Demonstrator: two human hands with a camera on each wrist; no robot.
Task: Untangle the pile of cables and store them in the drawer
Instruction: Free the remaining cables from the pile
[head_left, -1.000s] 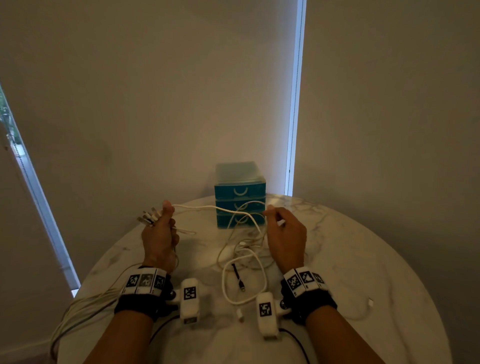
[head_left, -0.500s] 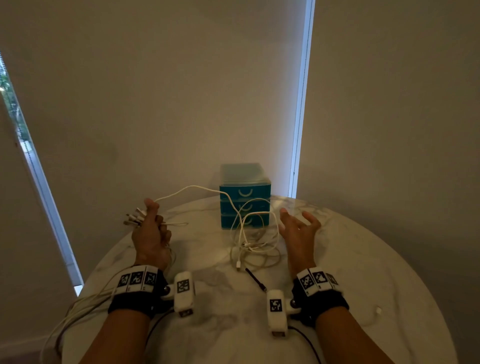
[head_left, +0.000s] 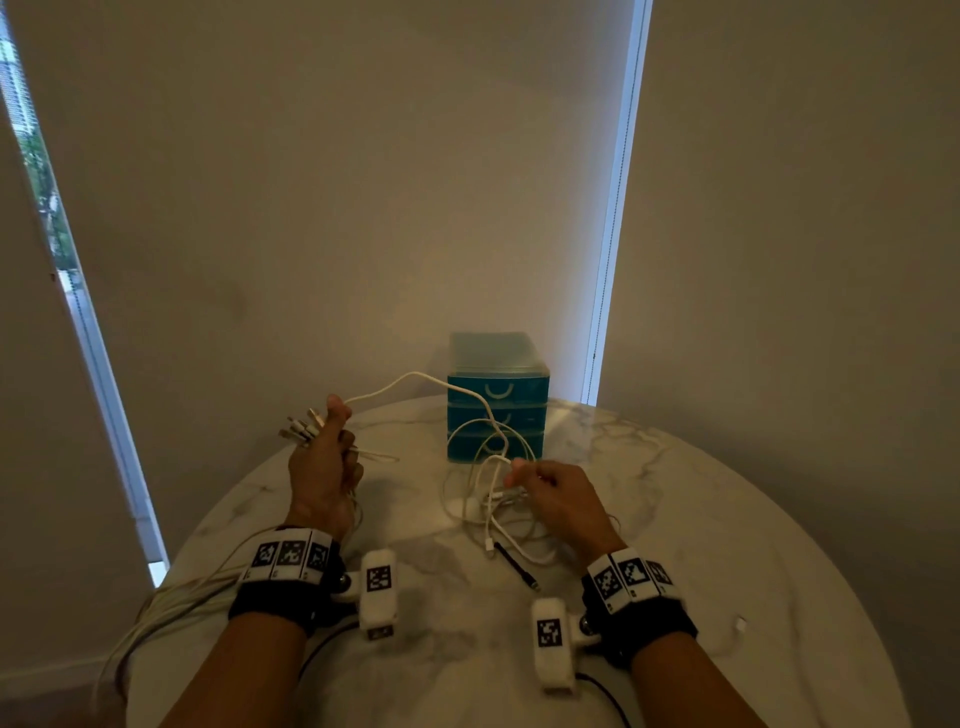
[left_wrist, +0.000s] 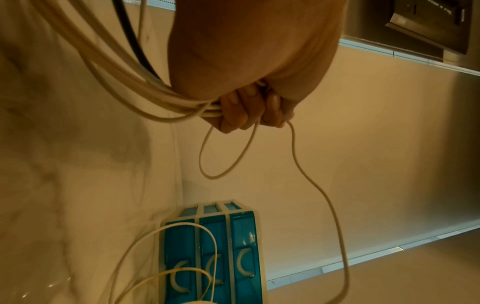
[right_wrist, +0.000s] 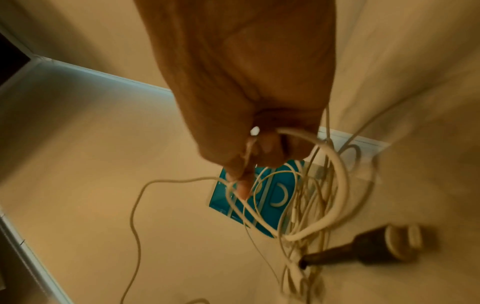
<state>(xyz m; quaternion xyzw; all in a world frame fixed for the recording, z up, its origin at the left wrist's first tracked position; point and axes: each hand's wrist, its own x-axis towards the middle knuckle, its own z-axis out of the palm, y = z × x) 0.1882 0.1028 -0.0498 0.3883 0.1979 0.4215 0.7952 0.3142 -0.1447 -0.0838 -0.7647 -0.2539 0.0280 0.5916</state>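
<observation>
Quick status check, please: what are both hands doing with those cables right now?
Left hand grips gathered cable ends. Right hand pinches a white cable from the tangled pile. Drawer unit shut. Nothing blocking.

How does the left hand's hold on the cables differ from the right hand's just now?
The left hand is raised off the table and grips a whole bundle of cables in its fist, plug ends fanning out above; the right hand is low over the tangled pile and pinches one white cable with its fingertips. The left hand's cables trail over the table edge; the right hand's loop stays on top. Both hold white cable.
</observation>
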